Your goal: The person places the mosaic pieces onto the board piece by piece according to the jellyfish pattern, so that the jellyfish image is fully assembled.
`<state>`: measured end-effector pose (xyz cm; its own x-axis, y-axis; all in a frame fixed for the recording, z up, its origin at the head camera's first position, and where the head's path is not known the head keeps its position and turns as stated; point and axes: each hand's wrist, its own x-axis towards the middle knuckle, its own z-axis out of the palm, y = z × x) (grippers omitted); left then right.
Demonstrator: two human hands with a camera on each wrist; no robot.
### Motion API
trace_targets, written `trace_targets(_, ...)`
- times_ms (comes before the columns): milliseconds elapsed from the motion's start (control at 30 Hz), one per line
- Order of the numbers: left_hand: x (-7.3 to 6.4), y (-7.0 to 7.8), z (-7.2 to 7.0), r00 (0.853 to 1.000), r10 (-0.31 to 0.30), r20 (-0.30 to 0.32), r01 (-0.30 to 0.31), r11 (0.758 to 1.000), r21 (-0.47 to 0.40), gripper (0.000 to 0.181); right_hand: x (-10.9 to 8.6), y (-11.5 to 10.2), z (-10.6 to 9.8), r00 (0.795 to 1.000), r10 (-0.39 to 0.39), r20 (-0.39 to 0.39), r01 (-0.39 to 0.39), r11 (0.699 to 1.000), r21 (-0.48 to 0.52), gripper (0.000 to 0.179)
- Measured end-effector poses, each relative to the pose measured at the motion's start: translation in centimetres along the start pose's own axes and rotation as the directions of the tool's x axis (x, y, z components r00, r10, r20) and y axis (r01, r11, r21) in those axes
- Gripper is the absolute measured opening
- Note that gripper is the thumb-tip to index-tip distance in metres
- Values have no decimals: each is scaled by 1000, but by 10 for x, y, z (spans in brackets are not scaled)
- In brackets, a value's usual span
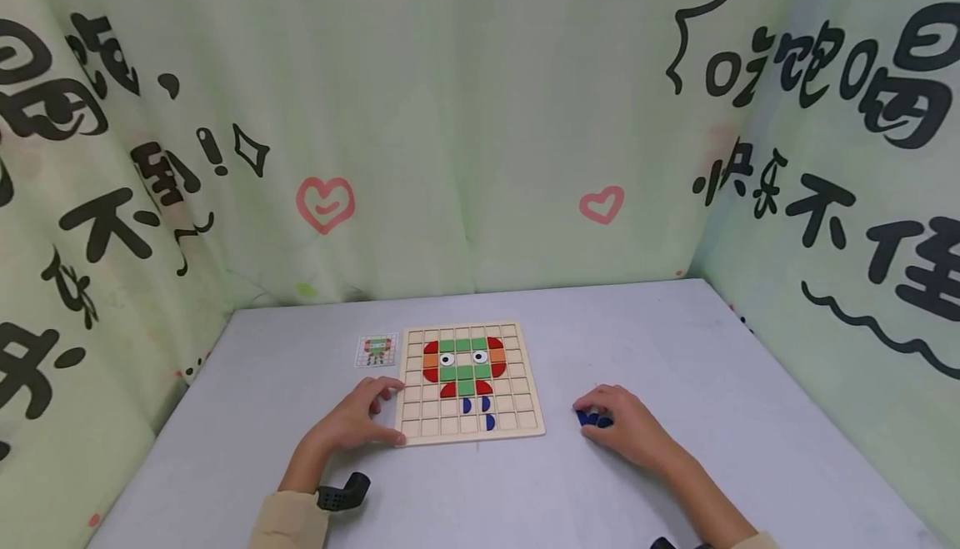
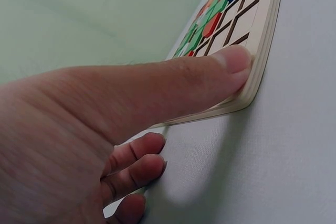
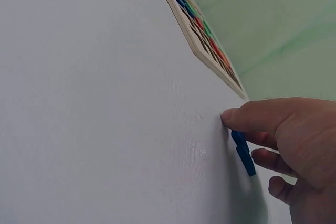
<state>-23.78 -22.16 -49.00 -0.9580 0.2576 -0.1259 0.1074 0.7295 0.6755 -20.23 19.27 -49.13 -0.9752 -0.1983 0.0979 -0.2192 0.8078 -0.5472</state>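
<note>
A wooden grid board [image 1: 525, 391] lies on the table, with green, red, orange, white eye and blue half-round pieces [image 1: 466, 406] set in its squares. At its left side is my left hand [image 1: 351, 414], thumb pressing the near-left corner and index fingertip at the left edge. In the left wrist view, the thumb [image 2: 231, 69] lies against the board's rim while the other fingers bend loosely below. To the board's right, the thumb and fingers of my right hand [image 1: 628, 428] curl around several small dark blue pieces [image 1: 592, 419] close to the tabletop; the fingers partly hide them.
A small picture card [image 1: 376, 351] showing a similar coloured figure lies just left of the board. The pale table [image 1: 480, 499] meets printed curtains [image 1: 465, 116] at its back and sides. Black wrist straps, one seen clearly at the left wrist [image 1: 343, 492], are worn on the arms.
</note>
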Motion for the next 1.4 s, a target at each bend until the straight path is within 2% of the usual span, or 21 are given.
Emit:
trace_targets(200,-2,-2,-2,1000,-12,-9,12,1000,2,76,4,1,0,999,-41,-3,41,999,-7,23)
trace_targets(567,3,2,3,1000,5,-9,-5,1000,-3,74,11,-1,4,999,-49,-12,49,999,11,19)
trace_targets(767,3,2,2,1000,1,-8,-1,1000,4,74,15,-9,12,996,-86,-20,86,996,22,19)
trace_targets(1033,-1,0,0,1000,-15,-18,15,1000,7,74,24,-29,22,993,-117,-20,118,991,66,20)
trace_targets(1133,-1,-1,0,1000,-1,-21,1,1000,6,74,27,-38,27,995,-103,-6,103,992,72,20)
trace_targets(1300,0,-3,1,1000,14,-17,-14,1000,6,74,30,-54,35,999,-36,32,33,995,89,19)
trace_targets(1400,1,-2,2,1000,11,-11,-11,1000,5,74,31,-62,40,998,-36,54,30,995,99,18)
